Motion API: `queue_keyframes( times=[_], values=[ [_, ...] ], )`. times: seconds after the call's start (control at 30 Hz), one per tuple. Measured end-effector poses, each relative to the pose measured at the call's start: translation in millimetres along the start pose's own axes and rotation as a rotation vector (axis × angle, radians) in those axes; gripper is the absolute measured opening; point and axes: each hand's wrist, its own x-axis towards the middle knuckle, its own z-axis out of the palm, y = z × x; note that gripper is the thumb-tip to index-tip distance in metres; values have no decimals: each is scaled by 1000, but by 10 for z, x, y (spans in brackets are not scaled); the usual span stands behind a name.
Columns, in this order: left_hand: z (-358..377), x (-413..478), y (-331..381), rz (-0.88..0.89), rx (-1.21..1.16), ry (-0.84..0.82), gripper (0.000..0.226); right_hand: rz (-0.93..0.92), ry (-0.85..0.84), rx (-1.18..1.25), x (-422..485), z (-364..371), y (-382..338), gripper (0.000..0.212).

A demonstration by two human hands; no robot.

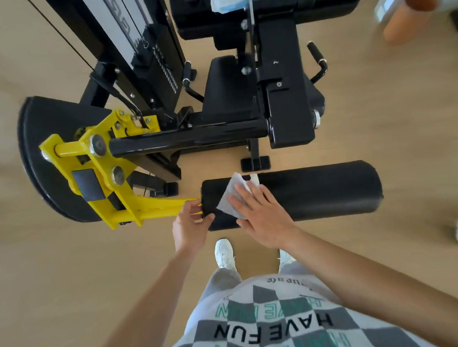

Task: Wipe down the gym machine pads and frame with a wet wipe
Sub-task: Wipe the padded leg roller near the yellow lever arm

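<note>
Nearby, right hand (262, 214) presses a wet wipe (231, 198) flat-fingered on the roller pad (321, 191); left hand (189, 226) grips the pad's end.

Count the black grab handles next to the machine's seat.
2. The left handle is on the left side of the seat pad, and the right handle is on its right side. Other handles may be hidden from this view.

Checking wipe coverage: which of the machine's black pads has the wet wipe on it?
The long roller pad nearest the person. The right hand presses the wet wipe flat on it, the left hand grips its end; the seat pad is untouched.
</note>
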Motion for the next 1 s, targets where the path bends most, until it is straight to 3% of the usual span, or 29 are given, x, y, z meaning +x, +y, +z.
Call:
queue_keyframes(
  times=[0.2,0.3,0.37,0.5,0.7,0.93,1.0],
  values=[
    [35,-25,28,15,149,41,42,414,18,-30,-450,42,492,68],
    [78,-10,108,72,303,110,56,513,14,17,-473,-10,567,69],
    [112,26,216,161,354,106,67,506,18,76,-414,-32,525,69],
    [244,113,403,331,500,-89,84,336,28,117,-276,16,304,70],
    [298,47,365,338,523,-124,85,255,38,72,-476,113,438,69],
    [326,8,400,334,532,-85,81,791,90,159,-830,95,1011,72],
    [369,-9,425,321,530,-55,80,848,92,214,-809,75,1058,74]
  ],
)
